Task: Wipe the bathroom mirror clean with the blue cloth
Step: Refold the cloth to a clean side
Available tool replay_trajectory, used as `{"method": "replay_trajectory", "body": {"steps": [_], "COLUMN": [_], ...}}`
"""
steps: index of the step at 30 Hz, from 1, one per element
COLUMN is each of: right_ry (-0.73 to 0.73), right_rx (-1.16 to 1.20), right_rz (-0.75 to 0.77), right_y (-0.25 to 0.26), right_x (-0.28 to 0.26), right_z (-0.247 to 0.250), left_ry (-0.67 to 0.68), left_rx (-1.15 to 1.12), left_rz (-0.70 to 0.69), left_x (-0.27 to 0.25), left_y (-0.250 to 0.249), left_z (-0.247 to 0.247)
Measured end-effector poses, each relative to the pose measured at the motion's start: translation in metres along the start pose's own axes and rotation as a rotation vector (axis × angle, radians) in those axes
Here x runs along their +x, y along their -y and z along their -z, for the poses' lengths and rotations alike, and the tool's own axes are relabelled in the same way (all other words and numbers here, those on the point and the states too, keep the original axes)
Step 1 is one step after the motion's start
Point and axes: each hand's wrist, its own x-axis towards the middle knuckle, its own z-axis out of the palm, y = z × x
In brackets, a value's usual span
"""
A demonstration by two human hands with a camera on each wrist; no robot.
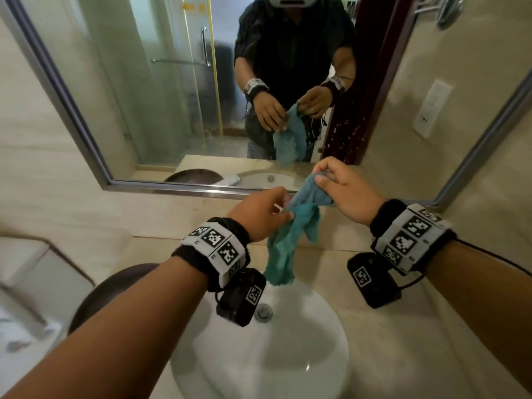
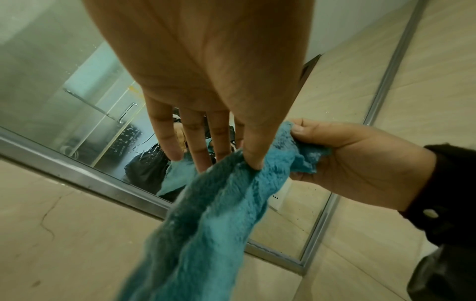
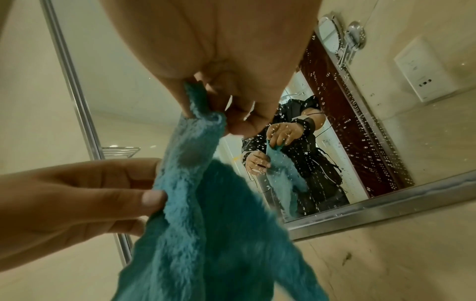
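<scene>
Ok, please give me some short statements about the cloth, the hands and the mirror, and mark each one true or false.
1. Both hands hold the blue cloth. True: the left hand pinches it lower down, and the right hand grips its top end.
2. The cloth is pressed flat on the mirror. False: it hangs in the air in front of the mirror, above the sink.
3. Water droplets sit on the mirror glass. True: they show clearly in the right wrist view.
4. The cloth is folded into a neat square. False: it is bunched and hangs loose.
5. The sink is full of water. False: its drain lies bare.
</scene>
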Motion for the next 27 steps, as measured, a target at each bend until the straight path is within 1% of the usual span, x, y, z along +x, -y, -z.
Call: {"method": "replay_trajectory", "body": {"steps": [3, 6, 9, 11, 13, 14, 16, 19, 20, 21, 23, 25, 27], "right_ry": [-0.001, -0.024, 0.006, 0.064, 0.109, 0.115, 0.082, 0.008, 0.002, 0.007, 0.003, -0.057, -0.080], "right_rx": [-0.058, -0.024, -0.035, -0.056, -0.116, -0.123, -0.075, 0.003, 0.018, 0.040, 0.016, -0.113, -0.176], "right_rz": [-0.028, -0.056, -0.079, -0.099, -0.094, -0.091, -0.093, -0.050, -0.048, -0.059, -0.095, -0.125, -0.170], "right_y": [-0.005, -0.002, 0.003, 0.005, 0.005, 0.006, 0.003, -0.003, -0.004, -0.005, -0.009, -0.012, -0.014], "right_x": [0.004, 0.007, 0.008, 0.008, 0.007, 0.007, 0.009, 0.013, 0.014, 0.014, 0.015, 0.015, 0.015], "right_z": [-0.004, -0.009, -0.009, -0.009, -0.009, -0.008, -0.005, -0.002, -0.002, -0.002, -0.002, -0.003, -0.004], "left_ry": [0.038, 0.135, 0.093, 0.045, 0.039, 0.063, 0.123, 0.274, 0.308, 0.314, 0.274, 0.200, 0.125], "left_rx": [-0.077, -0.276, -0.341, -0.314, -0.277, -0.273, -0.245, -0.082, -0.016, 0.033, 0.083, 0.115, 0.099], "left_rz": [0.035, 0.022, 0.015, -0.011, -0.041, -0.043, -0.015, -0.003, -0.006, 0.000, 0.035, 0.065, 0.086], "left_x": [0.002, 0.003, 0.007, 0.010, 0.010, 0.009, 0.008, 0.007, 0.005, 0.004, 0.001, -0.002, -0.002], "left_y": [0.006, 0.012, 0.021, 0.023, 0.020, 0.019, 0.021, 0.029, 0.031, 0.032, 0.033, 0.034, 0.033], "left_z": [0.005, 0.011, 0.016, 0.018, 0.020, 0.020, 0.021, 0.024, 0.024, 0.024, 0.025, 0.026, 0.027]}}
